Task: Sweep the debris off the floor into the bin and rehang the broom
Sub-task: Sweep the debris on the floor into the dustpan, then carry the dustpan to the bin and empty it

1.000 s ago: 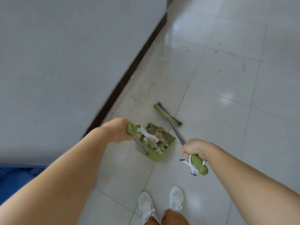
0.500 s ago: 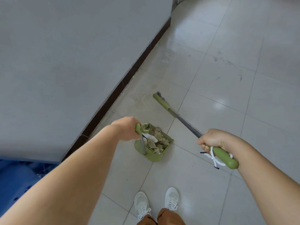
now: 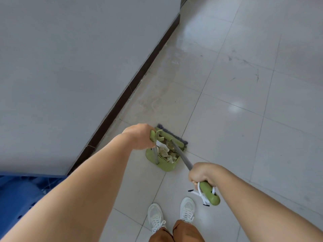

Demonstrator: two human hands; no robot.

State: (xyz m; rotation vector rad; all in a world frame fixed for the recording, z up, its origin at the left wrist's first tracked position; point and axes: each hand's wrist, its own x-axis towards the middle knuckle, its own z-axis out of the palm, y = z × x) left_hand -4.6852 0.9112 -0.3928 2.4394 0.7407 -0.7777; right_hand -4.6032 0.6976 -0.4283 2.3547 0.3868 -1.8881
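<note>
Far left: a blue crate-like object (image 3: pixel 19 194) at the foot of a grey wall (image 3: pixel 70 67), with a dark skirting strip (image 3: pixel 132 88) running along the tiled floor (image 3: pixel 236 137). Next, left hand (image 3: pixel 139 137) curled round the green grip of the dustpan handle (image 3: pixel 153 145), holding the green dustpan (image 3: pixel 164 158) low, on or just above the floor; contact not clear. Inside the pan: a heap of crumpled debris (image 3: pixel 167 151), pale paper and brownish scraps. At the pan's open mouth, broom head (image 3: pixel 172 136) lying across the lip, grey bristles on the far side, grey shaft slanting back and down toward the body. Further right, right hand (image 3: pixel 202 173) wrapped tight round the upper shaft just below the green end grip, a white hanging cord (image 3: pixel 201 194) looped and dangling there. White shoes (image 3: pixel 171 215) below. Progress, as a judgement: sweeping mostly finished, with the debris already gathered in the pan and only faint smears on the tiles near the skirting. Still left: carrying the load to the bin, tipping it out, hanging the broom by its cord. No bin or hook in view.
</note>
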